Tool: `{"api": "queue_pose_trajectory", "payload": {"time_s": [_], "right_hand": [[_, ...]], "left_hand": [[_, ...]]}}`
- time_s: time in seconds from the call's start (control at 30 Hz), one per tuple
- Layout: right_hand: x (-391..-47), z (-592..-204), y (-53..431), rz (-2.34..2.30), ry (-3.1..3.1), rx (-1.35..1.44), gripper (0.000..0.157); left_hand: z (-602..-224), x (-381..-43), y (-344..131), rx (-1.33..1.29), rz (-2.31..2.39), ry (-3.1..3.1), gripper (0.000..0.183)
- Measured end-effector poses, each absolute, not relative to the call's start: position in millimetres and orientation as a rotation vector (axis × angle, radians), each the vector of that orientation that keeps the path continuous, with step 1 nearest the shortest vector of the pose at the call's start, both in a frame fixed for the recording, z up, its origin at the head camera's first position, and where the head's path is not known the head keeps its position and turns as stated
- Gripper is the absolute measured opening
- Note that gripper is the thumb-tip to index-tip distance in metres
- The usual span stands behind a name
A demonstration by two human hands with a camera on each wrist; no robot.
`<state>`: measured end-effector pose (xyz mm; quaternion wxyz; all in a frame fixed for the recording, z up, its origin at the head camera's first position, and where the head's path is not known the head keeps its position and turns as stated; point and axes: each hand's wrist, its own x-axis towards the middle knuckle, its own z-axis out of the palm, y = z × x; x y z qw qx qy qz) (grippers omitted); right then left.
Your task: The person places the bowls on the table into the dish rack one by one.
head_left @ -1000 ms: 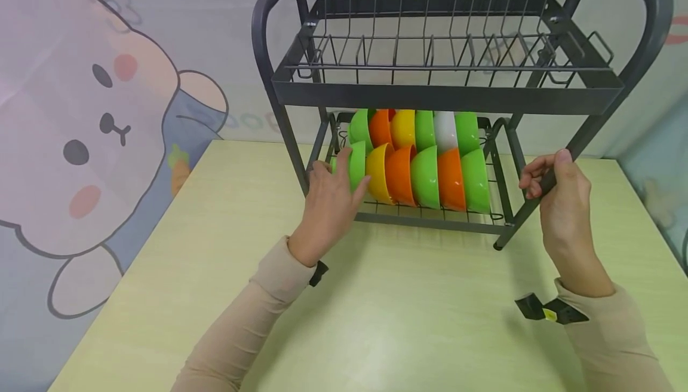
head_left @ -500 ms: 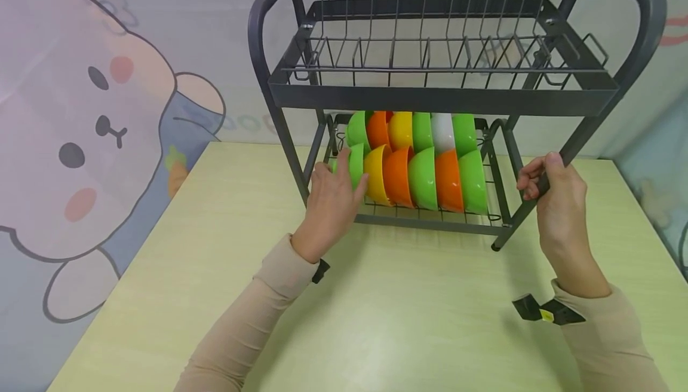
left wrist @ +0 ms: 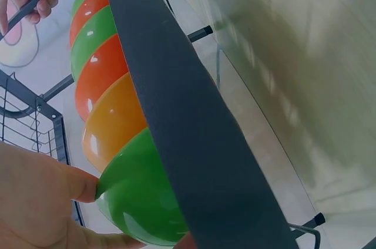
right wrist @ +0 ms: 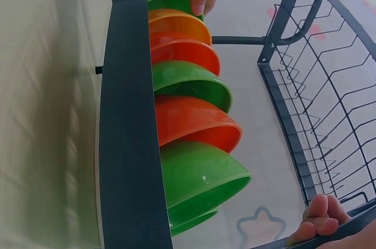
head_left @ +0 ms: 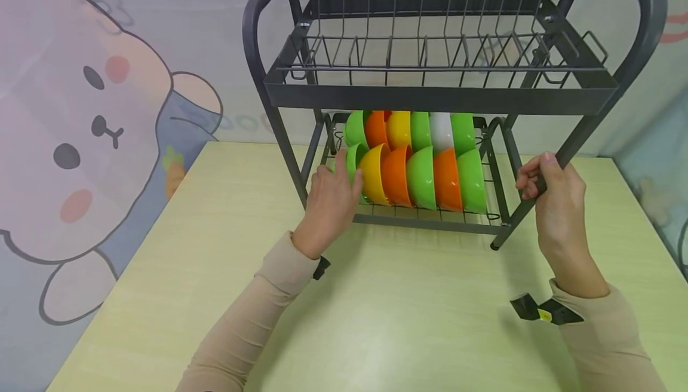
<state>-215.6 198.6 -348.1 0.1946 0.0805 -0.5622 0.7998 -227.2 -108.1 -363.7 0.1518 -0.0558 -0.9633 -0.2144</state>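
Note:
My left hand holds the leftmost green bowl of the front row, its thumb on one side and fingers on the other. That bowl stands on edge on the lower tier of a dark metal dish rack, leaning a little. Right beside it is a yellow bowl, followed by orange and green ones. Curled fingers of my right hand grip the rack's slanted right front post. In the right wrist view, the left fingers reach around the far green bowl.
Behind the front row stands a second row of bowls, among them a white bowl. An upper wire tier overhangs both rows. The rack stands on a pale table against a wall with a cartoon print.
The leftmost green bowl has tipped slightly leftward, and the yellow bowl beside it shows more. My left thumb has shifted a little left. The right hand keeps its grip on the post.

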Motion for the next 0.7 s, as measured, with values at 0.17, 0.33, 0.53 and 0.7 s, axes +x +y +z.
{"api": "queue_pose_trajectory", "payload": {"time_s": [0.17,0.33,0.53,0.7], "right_hand": [[-215.9,-348.8,198.0,2.226,-1.591,0.207,0.029],[-216.0,-349.3,197.7,2.228,-1.577,0.215,0.028],[-215.8,-349.8,199.1,2.244,-1.570,0.223,0.027],[-216.6,-350.2,200.2,2.256,-1.574,0.240,0.026]], "left_hand": [[-363.6,-228.6,-108.9,-0.142,-0.657,-2.788,0.054],[-363.0,-229.2,-109.3,-0.141,-0.687,-2.801,0.053],[-363.0,-229.3,-109.9,-0.150,-0.697,-2.801,0.053],[-364.3,-227.8,-110.2,-0.176,-0.665,-2.777,0.056]]}}
